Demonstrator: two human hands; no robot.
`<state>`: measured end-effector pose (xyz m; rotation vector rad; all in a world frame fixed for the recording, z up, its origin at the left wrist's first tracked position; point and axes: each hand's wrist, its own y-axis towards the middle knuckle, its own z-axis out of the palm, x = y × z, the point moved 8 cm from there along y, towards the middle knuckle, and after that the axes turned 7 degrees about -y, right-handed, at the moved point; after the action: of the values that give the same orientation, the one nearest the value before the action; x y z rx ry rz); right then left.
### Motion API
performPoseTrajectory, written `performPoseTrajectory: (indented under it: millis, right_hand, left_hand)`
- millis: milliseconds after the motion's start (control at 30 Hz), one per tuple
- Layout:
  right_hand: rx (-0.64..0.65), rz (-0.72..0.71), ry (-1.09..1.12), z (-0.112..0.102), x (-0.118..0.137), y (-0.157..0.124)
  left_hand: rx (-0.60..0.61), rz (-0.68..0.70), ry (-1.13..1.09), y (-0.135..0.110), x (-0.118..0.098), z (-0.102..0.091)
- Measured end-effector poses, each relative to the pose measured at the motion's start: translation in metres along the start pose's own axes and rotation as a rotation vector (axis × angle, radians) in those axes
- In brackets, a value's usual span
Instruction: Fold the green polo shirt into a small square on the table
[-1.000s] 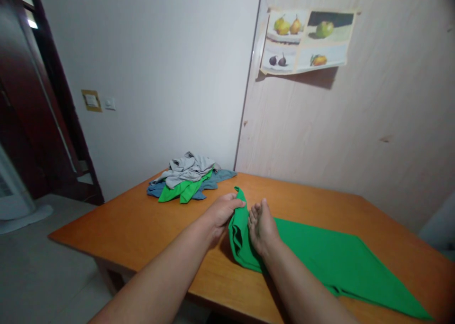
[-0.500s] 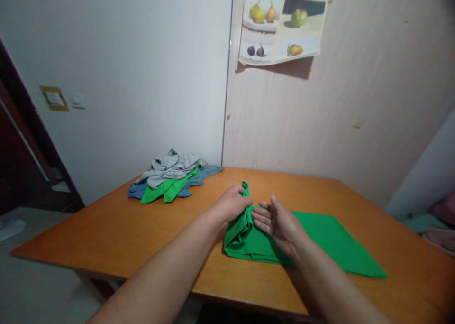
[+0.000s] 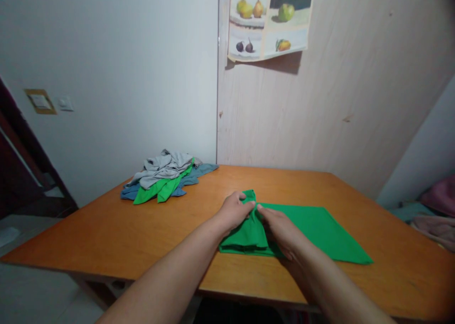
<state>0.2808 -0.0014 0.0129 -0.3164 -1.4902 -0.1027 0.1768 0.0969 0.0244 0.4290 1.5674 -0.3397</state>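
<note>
A flat green cloth (image 3: 313,229), perhaps a garment, lies on the wooden table in front of me, its left end folded over into a layered flap. My left hand (image 3: 237,211) pinches the far part of this flap between thumb and fingers. At the flap's right edge, my right hand (image 3: 280,226) has its thumb and fingers closed on the fabric, close beside the left thumb. Its lower fingers are partly hidden behind the hand and cloth. The right part of the cloth is spread smooth, tapering to a corner.
A loose heap of grey, green and blue clothes (image 3: 163,172) sits at the table's back left. The wooden table (image 3: 149,234) reaches the wall, where a fruit picture sheet (image 3: 268,25) hangs. More fabric (image 3: 435,226) shows beyond the right edge.
The bunched left end now lies flatter as a folded flap to the right. My right hand, open before with fingers extended, has closed at the flap's edge. The view has shifted slightly.
</note>
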Motion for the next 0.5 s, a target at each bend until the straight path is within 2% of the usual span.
performPoseTrajectory:
  millis: [100,200,267,367,500]
  right_hand:
    - [-0.001,-0.051,-0.123,-0.002,0.003,0.0]
    - [-0.103,-0.089,-0.207,-0.011,0.005,0.003]
    - [-0.165,-0.11,-0.224,-0.014,0.005,0.004]
    - [-0.215,-0.146,-0.268,-0.015,0.003,0.003]
    - [-0.238,-0.254,-0.429,-0.009,0.006,-0.004]
  left_hand:
    - [-0.076,0.025,-0.041,0.01,-0.007,-0.026]
    - [-0.173,0.076,-0.039,0.022,-0.008,-0.054]
    - [-0.203,0.106,-0.035,0.027,-0.005,-0.065]
    - [-0.196,0.132,-0.039,0.032,0.001,-0.071]
    - [-0.137,0.143,-0.072,0.036,0.007,-0.066]
